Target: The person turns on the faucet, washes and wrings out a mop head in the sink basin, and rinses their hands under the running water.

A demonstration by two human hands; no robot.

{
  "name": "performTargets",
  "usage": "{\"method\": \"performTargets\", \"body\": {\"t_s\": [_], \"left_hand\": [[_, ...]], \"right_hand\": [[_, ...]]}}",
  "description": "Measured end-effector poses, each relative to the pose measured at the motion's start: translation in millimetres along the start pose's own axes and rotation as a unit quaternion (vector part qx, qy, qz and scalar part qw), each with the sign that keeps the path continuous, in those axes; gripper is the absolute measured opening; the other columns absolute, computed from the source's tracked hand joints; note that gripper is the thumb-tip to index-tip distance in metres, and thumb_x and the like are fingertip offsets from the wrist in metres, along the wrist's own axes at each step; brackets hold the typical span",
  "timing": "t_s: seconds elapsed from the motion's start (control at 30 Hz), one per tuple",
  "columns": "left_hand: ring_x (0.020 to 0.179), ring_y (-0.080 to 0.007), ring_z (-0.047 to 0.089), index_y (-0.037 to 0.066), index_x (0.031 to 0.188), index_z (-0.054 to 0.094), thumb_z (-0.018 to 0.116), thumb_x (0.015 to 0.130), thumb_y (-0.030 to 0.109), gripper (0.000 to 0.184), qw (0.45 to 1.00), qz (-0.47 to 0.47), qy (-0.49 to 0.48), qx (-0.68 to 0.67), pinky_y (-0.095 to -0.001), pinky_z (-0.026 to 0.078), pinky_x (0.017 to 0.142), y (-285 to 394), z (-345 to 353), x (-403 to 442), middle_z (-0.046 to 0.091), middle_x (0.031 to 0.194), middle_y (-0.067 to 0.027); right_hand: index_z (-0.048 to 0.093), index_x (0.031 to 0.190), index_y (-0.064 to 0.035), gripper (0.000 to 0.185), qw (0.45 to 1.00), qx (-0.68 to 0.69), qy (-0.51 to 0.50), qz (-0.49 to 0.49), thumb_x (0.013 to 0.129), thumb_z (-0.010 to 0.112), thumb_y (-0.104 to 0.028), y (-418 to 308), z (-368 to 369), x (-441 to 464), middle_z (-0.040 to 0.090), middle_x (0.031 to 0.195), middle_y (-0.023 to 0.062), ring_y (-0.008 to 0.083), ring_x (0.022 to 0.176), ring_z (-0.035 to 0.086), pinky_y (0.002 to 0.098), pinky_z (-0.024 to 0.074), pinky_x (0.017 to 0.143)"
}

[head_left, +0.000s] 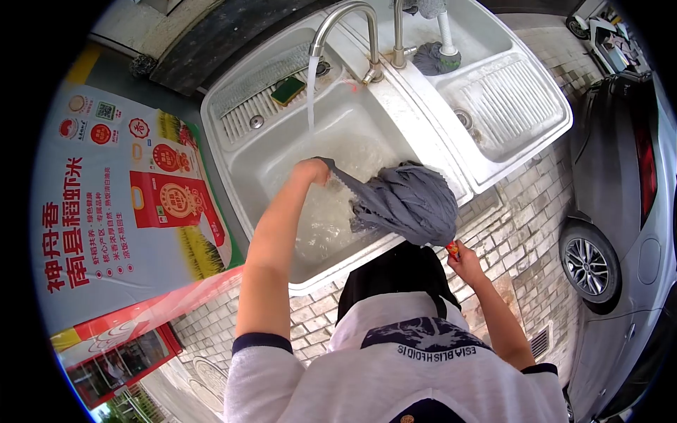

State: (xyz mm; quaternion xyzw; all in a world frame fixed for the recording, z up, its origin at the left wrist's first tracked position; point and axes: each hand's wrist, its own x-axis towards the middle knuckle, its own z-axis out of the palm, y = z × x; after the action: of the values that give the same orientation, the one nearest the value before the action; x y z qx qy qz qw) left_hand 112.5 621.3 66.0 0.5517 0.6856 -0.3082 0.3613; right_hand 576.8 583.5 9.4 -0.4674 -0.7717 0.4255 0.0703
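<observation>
A grey cloth mop head (412,201) rests over the front right rim of the white sink (233,166), part of it hanging into the basin. My left hand (314,171) is closed on one end of its grey cloth strips, stretched out to the left above the water. Below the mop head, my right hand (464,263) grips the red mop handle (452,249); the rest of the handle is hidden. Water runs from the curved metal faucet (345,15) into the basin, behind my left hand. Shallow, rippling water covers the basin floor.
A green and yellow sponge (288,91) lies on the ribbed ledge. In the neighbouring sink (493,106) stands another grey mop (431,59) with a white pole. A printed banner (92,162) is at the left, a grey car (620,176) at the right, over brick paving (529,233).
</observation>
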Motion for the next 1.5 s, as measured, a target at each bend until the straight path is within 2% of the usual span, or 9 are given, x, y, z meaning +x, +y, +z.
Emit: {"method": "performTargets", "body": {"t_s": [0.1,0.33,0.43,0.67,0.9,1.03,1.23,1.4,1.5], "left_hand": [[0.095,-0.0224,0.06,0.025,0.114,0.059,0.067,0.071,0.025,0.044,0.987,-0.046,-0.107,-0.108,-0.0368,0.048,0.077,1.4,-2.9,-26.0,0.06,0.111,-0.0092],[0.109,-0.0296,0.053,0.017,0.11,0.061,0.057,0.076,0.019,0.034,0.938,0.051,0.258,0.225,-0.0511,0.039,0.088,-28.2,47.9,-3.6,0.059,0.112,-0.0059],[0.106,-0.0307,0.055,0.013,0.103,0.063,0.052,0.077,0.012,0.028,0.964,-0.012,0.221,0.144,-0.0503,0.041,0.086,-22.2,23.7,18.7,0.06,0.107,-0.0067],[0.085,-0.0288,0.06,0.007,0.087,0.064,0.051,0.08,0.018,0.018,0.905,-0.037,0.367,-0.211,-0.0416,0.047,0.075,-25.2,-12.6,65.7,0.063,0.092,-0.0153],[0.073,-0.0314,0.062,0.005,0.086,0.061,0.053,0.08,0.023,0.02,0.562,0.117,0.349,-0.741,-0.0391,0.051,0.067,-42.4,-7.5,90.8,0.064,0.083,-0.014],[0.074,-0.0303,0.061,0.006,0.086,0.061,0.052,0.082,0.024,0.021,0.308,0.121,0.302,-0.894,-0.039,0.05,0.068,-22.2,-9.2,66.2,0.063,0.084,-0.0129],[0.076,-0.0287,0.061,0.007,0.086,0.06,0.051,0.083,0.027,0.021,0.102,0.091,0.301,-0.944,-0.0388,0.05,0.068,6.4,-13.7,28.0,0.063,0.085,-0.0113],[0.077,-0.0274,0.06,0.009,0.086,0.059,0.05,0.085,0.029,0.022,0.087,0.1,0.252,-0.959,-0.0386,0.049,0.068,-19.5,-20.4,63.5,0.062,0.086,-0.01],[0.078,-0.0266,0.059,0.009,0.086,0.059,0.05,0.085,0.03,0.022,0.112,0.031,0.228,-0.967,-0.0385,0.048,0.068,-13.0,-25.6,87.2,0.062,0.086,-0.0092]], "right_hand": [[0.051,0.1,-0.0026,0.032,0.996,0.084,-0.024,0.015,0.072,0.063,-0.012,12.0,12.5,7.9,0.057,0.078,0.0236,0.0409,0.078,0.058,0.044,0.0469,0.065],[0.057,0.098,0.0013,0.03,0.982,-0.154,-0.055,0.089,0.074,0.067,-0.016,-64.5,-73.2,15.4,0.062,0.082,0.0193,0.0325,0.076,0.062,0.0397,0.0496,0.066],[0.06,0.1,0.0026,0.019,0.995,0.088,0.042,0.002,0.083,0.059,-0.007,-126.3,-86.3,47.3,0.063,0.076,0.0104,0.0154,0.069,0.062,0.0256,0.049,0.06],[0.057,0.104,0.0063,0.023,0.764,0.622,-0.162,0.062,0.083,0.056,-0.004,-275.2,22.4,198.5,0.061,0.091,0.0127,0.0226,0.083,0.062,0.0317,0.0499,0.076],[0.055,0.088,0.0013,0.016,0.459,0.867,-0.107,0.16,0.074,0.05,0.006,-306.4,130.0,312.8,0.055,0.082,0.0099,0.0228,0.079,0.055,0.0311,0.0491,0.073],[0.047,0.073,-0.0031,0.012,0.403,0.908,-0.101,0.051,0.066,0.049,0.006,-313.1,140.2,331.0,0.05,0.075,0.009,0.0218,0.07,0.051,0.03,0.0433,0.061],[0.052,0.077,-0.0033,0.006,0.555,0.821,-0.022,0.131,0.071,0.052,-0.002,-322.3,146.6,368.1,0.055,0.078,0.0103,0.0226,0.067,0.053,0.0323,0.045,0.063],[0.043,0.113,0.0036,0.037,0.919,0.389,-0.051,0.029,0.079,0.05,-0.01,-312.8,149.7,348.0,0.057,0.095,0.0166,0.0304,0.085,0.057,0.0418,0.0455,0.078],[0.024,0.131,0.0053,0.059,0.993,0.074,0.051,-0.071,0.081,0.052,-0.01,-296.4,145.4,323.2,0.045,0.121,0.0225,0.0342,0.109,0.048,0.0441,0.0377,0.093]]}}
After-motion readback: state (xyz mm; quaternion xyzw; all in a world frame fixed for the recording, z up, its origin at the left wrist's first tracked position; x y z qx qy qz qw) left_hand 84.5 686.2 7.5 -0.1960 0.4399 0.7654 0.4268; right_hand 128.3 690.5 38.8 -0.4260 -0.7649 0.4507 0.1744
